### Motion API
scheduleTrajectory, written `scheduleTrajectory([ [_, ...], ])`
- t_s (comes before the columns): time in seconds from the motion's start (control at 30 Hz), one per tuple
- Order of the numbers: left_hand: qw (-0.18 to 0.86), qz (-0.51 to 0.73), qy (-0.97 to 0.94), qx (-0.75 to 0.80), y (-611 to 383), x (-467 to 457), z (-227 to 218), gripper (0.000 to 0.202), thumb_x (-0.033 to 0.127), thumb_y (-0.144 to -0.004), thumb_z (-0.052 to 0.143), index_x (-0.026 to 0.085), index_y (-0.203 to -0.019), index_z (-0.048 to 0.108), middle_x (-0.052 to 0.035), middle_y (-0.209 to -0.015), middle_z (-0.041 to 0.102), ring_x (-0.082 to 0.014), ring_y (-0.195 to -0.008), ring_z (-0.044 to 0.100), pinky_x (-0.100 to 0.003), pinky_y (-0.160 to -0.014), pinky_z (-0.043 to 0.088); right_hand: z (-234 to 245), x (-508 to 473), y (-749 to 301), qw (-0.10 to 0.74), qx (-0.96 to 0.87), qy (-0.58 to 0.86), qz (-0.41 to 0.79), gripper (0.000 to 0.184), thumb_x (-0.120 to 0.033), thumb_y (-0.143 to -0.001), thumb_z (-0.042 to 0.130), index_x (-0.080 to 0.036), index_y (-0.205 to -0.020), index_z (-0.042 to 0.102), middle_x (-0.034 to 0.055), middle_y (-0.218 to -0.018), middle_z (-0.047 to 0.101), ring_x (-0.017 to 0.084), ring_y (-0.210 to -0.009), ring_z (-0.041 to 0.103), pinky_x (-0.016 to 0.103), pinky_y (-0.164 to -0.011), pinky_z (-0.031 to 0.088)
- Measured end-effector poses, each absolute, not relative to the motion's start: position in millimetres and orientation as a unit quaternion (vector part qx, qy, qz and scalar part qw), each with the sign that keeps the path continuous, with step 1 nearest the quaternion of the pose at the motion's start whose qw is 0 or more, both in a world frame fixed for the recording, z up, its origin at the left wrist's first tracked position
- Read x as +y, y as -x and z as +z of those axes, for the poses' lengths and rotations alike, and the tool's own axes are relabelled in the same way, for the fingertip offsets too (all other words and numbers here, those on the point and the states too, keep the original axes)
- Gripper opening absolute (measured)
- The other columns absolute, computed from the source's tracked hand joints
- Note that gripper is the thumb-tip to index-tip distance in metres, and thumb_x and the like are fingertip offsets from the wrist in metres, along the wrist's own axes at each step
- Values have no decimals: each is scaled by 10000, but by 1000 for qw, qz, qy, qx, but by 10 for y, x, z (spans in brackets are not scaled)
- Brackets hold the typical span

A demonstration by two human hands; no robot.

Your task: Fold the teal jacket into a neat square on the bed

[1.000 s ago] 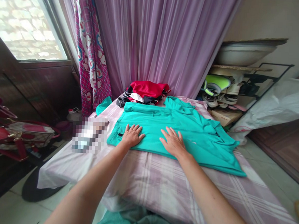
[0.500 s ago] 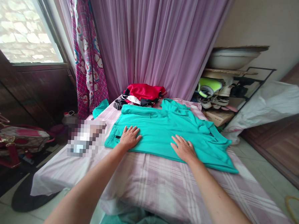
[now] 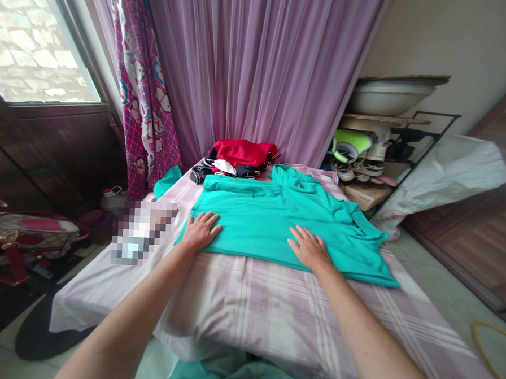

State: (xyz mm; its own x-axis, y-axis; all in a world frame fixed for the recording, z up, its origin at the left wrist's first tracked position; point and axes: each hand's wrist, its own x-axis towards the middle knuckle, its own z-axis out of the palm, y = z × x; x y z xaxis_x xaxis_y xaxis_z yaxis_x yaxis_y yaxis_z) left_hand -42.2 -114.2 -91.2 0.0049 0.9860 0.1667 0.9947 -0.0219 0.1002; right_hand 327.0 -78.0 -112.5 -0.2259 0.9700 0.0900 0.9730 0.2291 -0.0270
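A teal garment [image 3: 251,223] lies spread over the plaid cloth [image 3: 247,302] in front of me, with a drawstring showing near its far edge; whether it is one piece or several I cannot tell. My left hand [image 3: 200,231] rests flat on its left end, fingers spread. Flat on the near right part of the same garment is my right hand [image 3: 309,248], its fingers also stretched out. Neither hand grips anything.
A pile of red and dark clothes [image 3: 242,155] sits behind the garment, against the purple curtain [image 3: 259,71]. A small teal cloth [image 3: 167,182] lies at the left edge, near a blurred-out patch. To the right stand a rack with shoes [image 3: 370,166] and a white sack [image 3: 449,171].
My left hand has slid left along the teal garment toward its end, covering the dark tag. My right hand stays in about the same place. The view has shifted slightly.
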Motion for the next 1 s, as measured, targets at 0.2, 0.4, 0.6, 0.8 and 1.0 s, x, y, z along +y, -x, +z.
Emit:
scheduleTrajectory([
  [0.2,-12,-138,703,-697,489,-1086,-963,532,564,-971,379,332,-1431,509,-49,-1551,446,-315,-1447,353,-600,-1183,204,-1132,-791,-3271,51,-782,621,-25,518,-454,-1007,329,-312,-1494,435,45,-1572,402,234,-1423,376,462,-1135,307],
  [0.4,-51,-186,661,-725,587,-989,-972,435,403,-1014,335,301,-1356,583,-37,-1515,495,-242,-1393,446,-518,-1170,304,-1075,-829,-3254,57,-780,623,-16,513,-432,-1008,338,-290,-1490,444,57,-1568,408,231,-1422,380,457,-1144,288],
  [0.6,12,-182,663,-726,564,-1022,-994,437,396,-969,456,233,-1352,589,-103,-1467,540,-280,-1355,486,-482,-1134,363,-1065,-847,-3243,68,-781,620,-12,510,-410,-1004,356,-264,-1481,460,71,-1555,427,233,-1414,393,459,-1144,284],
  [0.8,22,-174,667,-724,547,-1052,-986,426,391,-973,436,241,-1340,591,-87,-1419,586,-264,-1315,522,-464,-1123,376,-1034,-870,-3237,76,-780,622,-5,505,-400,-1001,354,-265,-1474,468,70,-1552,432,227,-1411,397,452,-1149,272],
  [1.0,36,-176,673,-717,544,-1067,-978,425,384,-971,419,239,-1328,599,-97,-1396,604,-263,-1295,535,-462,-1112,383,-1040,-883,-3236,88,-777,623,-10,493,-392,-992,355,-287,-1453,496,71,-1527,468,229,-1396,420,451,-1137,290],
])
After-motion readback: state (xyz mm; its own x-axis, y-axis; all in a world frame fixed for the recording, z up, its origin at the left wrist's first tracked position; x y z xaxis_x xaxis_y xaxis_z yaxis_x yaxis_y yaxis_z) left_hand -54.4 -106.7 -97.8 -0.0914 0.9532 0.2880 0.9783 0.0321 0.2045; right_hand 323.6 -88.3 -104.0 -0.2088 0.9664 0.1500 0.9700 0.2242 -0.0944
